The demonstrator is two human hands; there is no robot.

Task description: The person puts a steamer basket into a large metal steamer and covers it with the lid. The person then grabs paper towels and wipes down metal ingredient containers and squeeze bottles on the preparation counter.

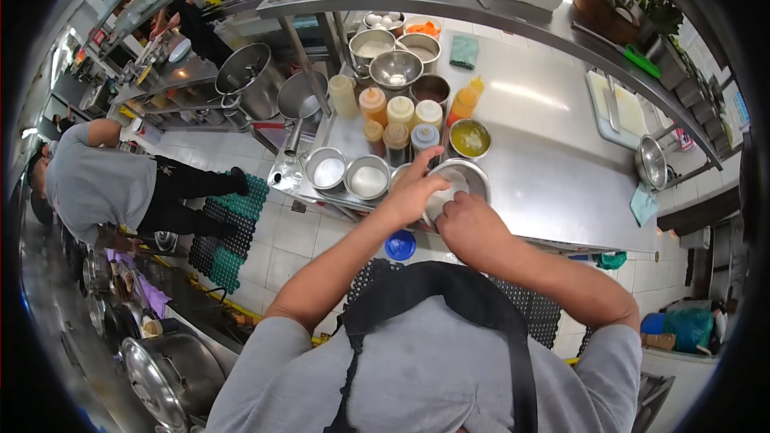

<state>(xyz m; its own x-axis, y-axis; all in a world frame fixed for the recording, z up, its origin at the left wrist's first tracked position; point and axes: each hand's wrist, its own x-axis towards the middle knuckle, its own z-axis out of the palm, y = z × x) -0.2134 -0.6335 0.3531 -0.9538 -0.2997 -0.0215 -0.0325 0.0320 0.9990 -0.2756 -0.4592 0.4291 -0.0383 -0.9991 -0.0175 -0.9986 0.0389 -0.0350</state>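
A round metal bowl (482, 180) with something whitish in it sits at the front edge of the steel table, in front of my body. My left hand (413, 195) hovers at the bowl's left side, its fingers stretched out and apart, holding nothing. Over the near part of the bowl is my right hand (475, 224), fingertips curled together and pointing down. What those fingertips pinch, if anything, is hidden. Left of the bowl stand two small metal pots with white contents, one pot (368, 178) beside another pot (326, 170). Just behind it is a bowl of yellow-green liquid (470, 139).
Several squeeze bottles (399, 111) and metal bowls (396, 70) crowd the table's left side. A cutting board (616, 108) with a knife lies at the right. Overhead runs a steel shelf (417, 2). Another person (104, 176) stands at the left, near a stove.
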